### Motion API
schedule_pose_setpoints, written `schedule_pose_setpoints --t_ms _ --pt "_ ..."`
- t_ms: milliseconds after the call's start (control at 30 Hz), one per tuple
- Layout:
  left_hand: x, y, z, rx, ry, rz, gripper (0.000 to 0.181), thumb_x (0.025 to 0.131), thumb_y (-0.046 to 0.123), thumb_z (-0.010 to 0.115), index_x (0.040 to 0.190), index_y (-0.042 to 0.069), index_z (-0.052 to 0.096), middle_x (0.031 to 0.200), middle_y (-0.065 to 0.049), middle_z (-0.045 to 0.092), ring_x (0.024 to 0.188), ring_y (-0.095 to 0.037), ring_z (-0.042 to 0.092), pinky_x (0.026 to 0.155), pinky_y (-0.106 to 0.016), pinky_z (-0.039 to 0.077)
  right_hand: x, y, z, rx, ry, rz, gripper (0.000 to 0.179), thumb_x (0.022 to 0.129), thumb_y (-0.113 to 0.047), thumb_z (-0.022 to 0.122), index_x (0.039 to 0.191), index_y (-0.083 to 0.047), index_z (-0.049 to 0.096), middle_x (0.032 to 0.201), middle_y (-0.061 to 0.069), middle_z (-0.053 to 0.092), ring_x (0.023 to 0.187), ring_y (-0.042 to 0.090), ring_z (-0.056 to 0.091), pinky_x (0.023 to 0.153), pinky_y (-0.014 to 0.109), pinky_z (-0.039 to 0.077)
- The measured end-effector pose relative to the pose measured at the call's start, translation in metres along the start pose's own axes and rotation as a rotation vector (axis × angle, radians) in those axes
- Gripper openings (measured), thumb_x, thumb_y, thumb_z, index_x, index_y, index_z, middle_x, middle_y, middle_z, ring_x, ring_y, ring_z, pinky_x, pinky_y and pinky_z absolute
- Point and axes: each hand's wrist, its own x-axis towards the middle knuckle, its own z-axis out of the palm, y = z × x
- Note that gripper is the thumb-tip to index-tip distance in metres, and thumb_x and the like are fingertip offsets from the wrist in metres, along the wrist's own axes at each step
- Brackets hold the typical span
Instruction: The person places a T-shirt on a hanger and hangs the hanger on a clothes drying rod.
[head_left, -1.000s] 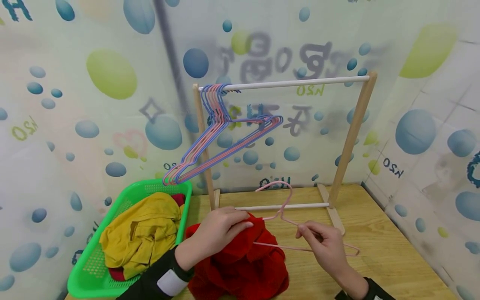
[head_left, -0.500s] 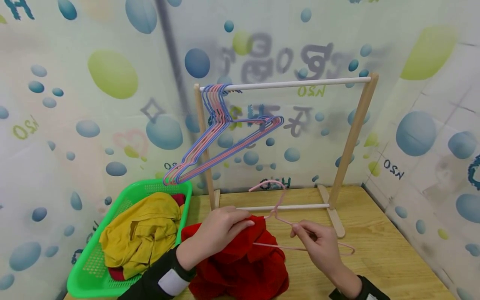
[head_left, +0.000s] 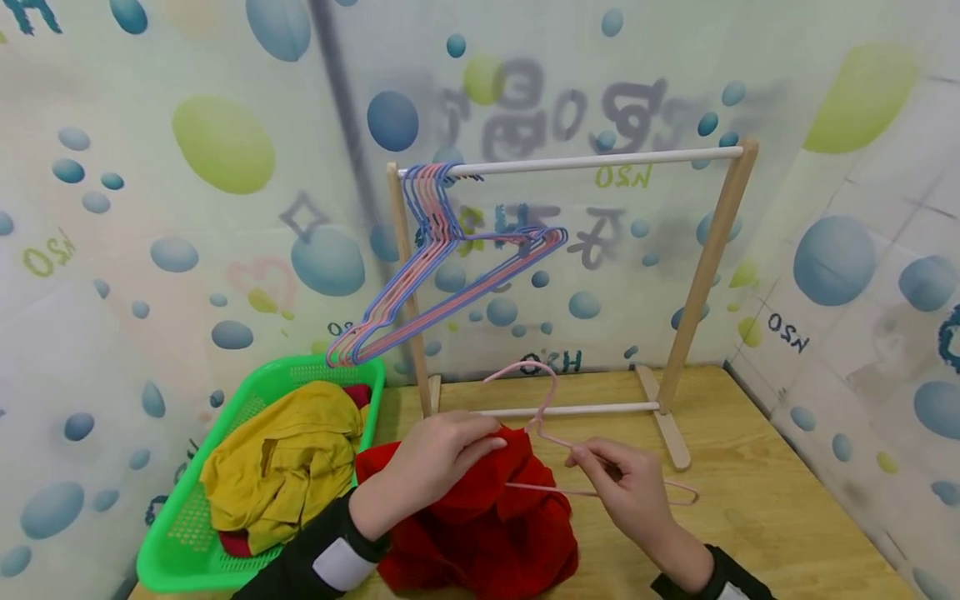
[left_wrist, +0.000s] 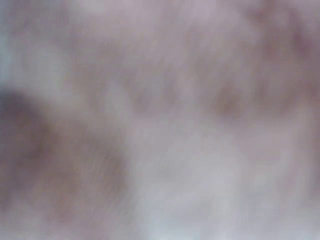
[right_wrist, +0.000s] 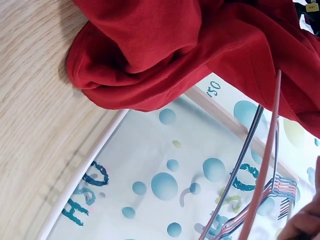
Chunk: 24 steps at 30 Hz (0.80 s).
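Observation:
A red garment [head_left: 498, 533] lies bunched on the table in the head view. My left hand [head_left: 431, 462] grips its upper edge, with the fingertips partly hidden by cloth. My right hand [head_left: 630, 492] pinches the upper arm of a pink clothes hanger [head_left: 551, 488] between thumb and fingers. The hanger's left end is inside the garment, its hook stands up free, and its right end sticks out past my hand. In the right wrist view the hanger's bar [right_wrist: 269, 145] runs into the red cloth [right_wrist: 165, 45]. The left wrist view is too blurred to read.
A green basket [head_left: 180, 533] at the left holds a yellow garment [head_left: 292, 467] and some dark red cloth. Behind my hands stands a wooden rack [head_left: 705, 275] with a white rod [head_left: 600, 163]. Several blue and pink hangers [head_left: 442, 275] hang at its left end.
My right hand has moved left with the pink hanger, pushing it further into the red garment. My left hand has kept its grip on the cloth, nearly still.

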Motion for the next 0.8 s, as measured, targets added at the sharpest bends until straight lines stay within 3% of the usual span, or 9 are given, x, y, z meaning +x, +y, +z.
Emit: schedule_pose_setpoints --t_ms 100,200,267,333,433,500,567,633,800 --pt "-0.001 0.0 -0.001 0.009 0.023 -0.019 0.016 0.092 0.032 0.053 0.092 0.021 0.065 0.078 0.011 0.064 0.068 0.001 0.053 0.062 -0.019 0.05 0.0 0.001 0.001 -0.04 0.043 -0.035 0.021 0.078 0.005 0.066 0.086 -0.015 0.07 0.061 -0.008 0.056 0.049 -0.004 0.037 0.041 0.013 0.032" --pt "-0.002 -0.001 -0.002 0.015 0.07 -0.033 0.016 0.092 0.031 0.054 0.091 0.021 0.066 0.078 0.01 0.064 0.068 0.0 0.055 0.061 -0.02 0.051 0.0 0.001 0.003 -0.08 0.153 -0.125 0.024 0.073 0.002 0.071 0.093 -0.012 0.072 0.077 0.001 0.063 0.068 0.005 0.052 0.06 0.014 0.041" --pt "-0.003 -0.003 -0.003 0.021 0.116 -0.044 0.015 0.092 0.03 0.054 0.087 0.02 0.064 0.074 0.01 0.061 0.065 0.0 0.052 0.057 -0.019 0.049 0.0 0.0 0.003 -0.117 0.252 -0.219 0.018 0.074 -0.005 0.073 0.092 -0.01 0.073 0.09 0.01 0.064 0.085 0.017 0.054 0.079 0.019 0.039" --pt "-0.004 -0.006 -0.005 0.024 0.169 -0.054 0.014 0.091 0.028 0.055 0.083 0.019 0.061 0.068 0.01 0.055 0.059 -0.001 0.048 0.052 -0.018 0.044 0.001 -0.004 0.004 -0.139 0.355 -0.327 0.009 0.077 -0.013 0.072 0.084 -0.009 0.074 0.093 0.017 0.062 0.092 0.027 0.05 0.089 0.026 0.033" --pt "-0.005 -0.009 -0.01 0.03 0.24 -0.072 0.014 0.091 0.026 0.056 0.079 0.018 0.057 0.062 0.009 0.046 0.055 -0.003 0.041 0.048 -0.019 0.038 0.002 -0.012 0.008 -0.134 0.455 -0.484 0.019 0.083 -0.02 0.067 0.072 -0.006 0.071 0.086 0.019 0.059 0.087 0.032 0.046 0.088 0.031 0.03" --pt "-0.005 -0.011 -0.013 0.023 0.284 -0.079 0.012 0.091 0.025 0.057 0.081 0.017 0.059 0.064 0.009 0.049 0.057 -0.003 0.043 0.05 -0.02 0.04 -0.001 -0.014 0.011 -0.095 0.456 -0.563 0.022 0.085 -0.017 0.064 0.067 -0.004 0.067 0.077 0.017 0.057 0.08 0.029 0.045 0.083 0.029 0.032" --pt "-0.005 -0.013 -0.016 0.009 0.315 -0.079 0.01 0.091 0.023 0.057 0.084 0.016 0.061 0.065 0.007 0.051 0.058 -0.005 0.043 0.05 -0.022 0.041 -0.006 -0.008 0.016 -0.058 0.379 -0.59 0.017 0.084 -0.01 0.064 0.068 -0.002 0.066 0.073 0.015 0.056 0.076 0.027 0.046 0.077 0.028 0.035" --pt "-0.005 -0.014 -0.019 -0.011 0.352 -0.073 0.009 0.09 0.021 0.057 0.088 0.015 0.064 0.07 0.005 0.057 0.061 -0.006 0.048 0.052 -0.024 0.045 -0.015 0.003 0.02 -0.051 0.236 -0.51 0.006 0.081 -0.007 0.066 0.078 -0.002 0.065 0.079 0.012 0.058 0.079 0.024 0.048 0.073 0.028 0.037" --pt "-0.005 -0.016 -0.025 -0.054 0.427 -0.067 0.009 0.089 0.017 0.058 0.092 0.012 0.066 0.08 0.0 0.065 0.073 -0.009 0.056 0.06 -0.029 0.052 -0.034 0.033 0.031 -0.231 -0.195 -0.045 0.05 0.08 -0.025 0.07 0.122 -0.008 0.051 0.118 0.003 0.053 0.108 0.016 0.046 0.083 0.036 0.046"
